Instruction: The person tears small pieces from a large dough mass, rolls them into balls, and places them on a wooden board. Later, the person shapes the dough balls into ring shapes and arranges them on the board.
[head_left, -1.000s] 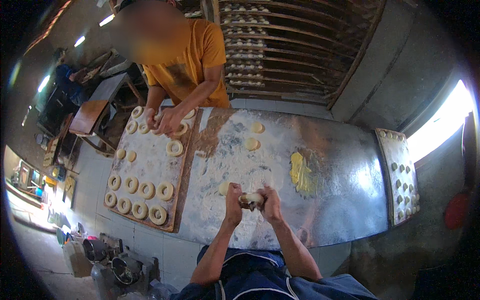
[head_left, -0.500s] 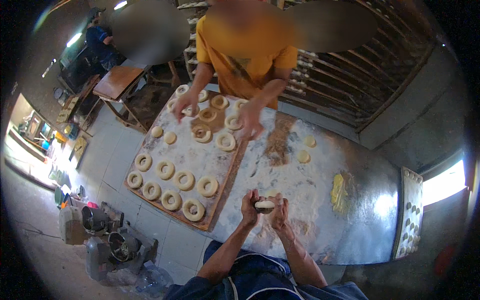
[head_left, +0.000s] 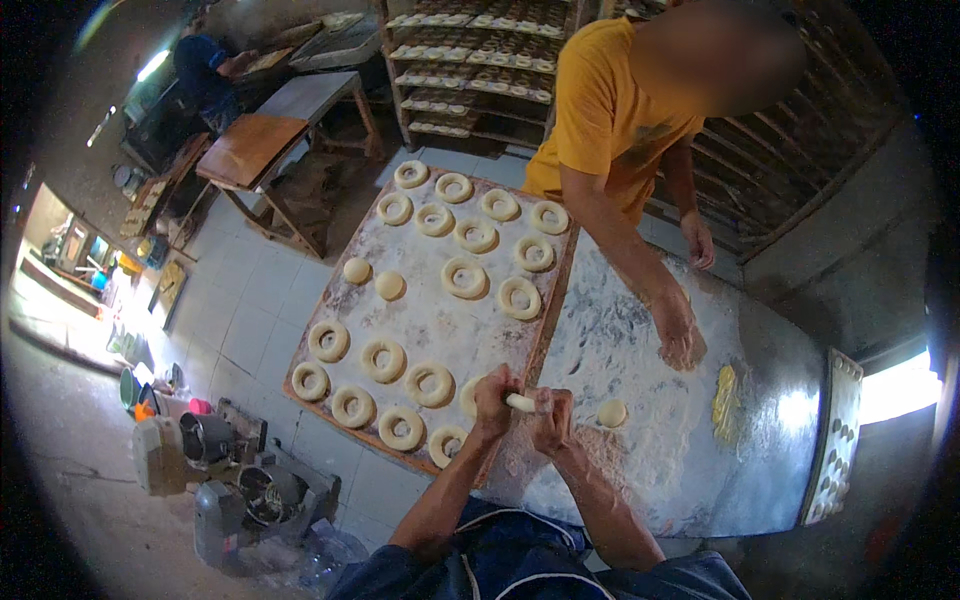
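A piece of pale dough (head_left: 520,402), seemingly a ring viewed edge-on, is stretched between my two hands. My left hand (head_left: 494,400) is closed round its left end, over the right front edge of the floury wooden board (head_left: 420,315). Gripping the other end is my right hand (head_left: 552,422), above the floured metal table (head_left: 640,470). Several dough rings (head_left: 382,360) lie in rows on the board, one partly hidden behind my left hand. Two round dough balls (head_left: 389,285) sit at its left side. Another dough ball (head_left: 612,413) rests on the table, right of my right hand.
Across the table a person in a yellow shirt (head_left: 610,110) reaches a hand (head_left: 682,335) to the floured surface. A yellow fatty-looking smear (head_left: 726,405) lies farther right. Mixers (head_left: 245,500) stand on the floor at left. Racks of trays (head_left: 475,75) stand behind.
My hands have moved from over the table to the board's right edge, still holding the dough. The person opposite has moved right, their hand now down on the table instead of over the board.
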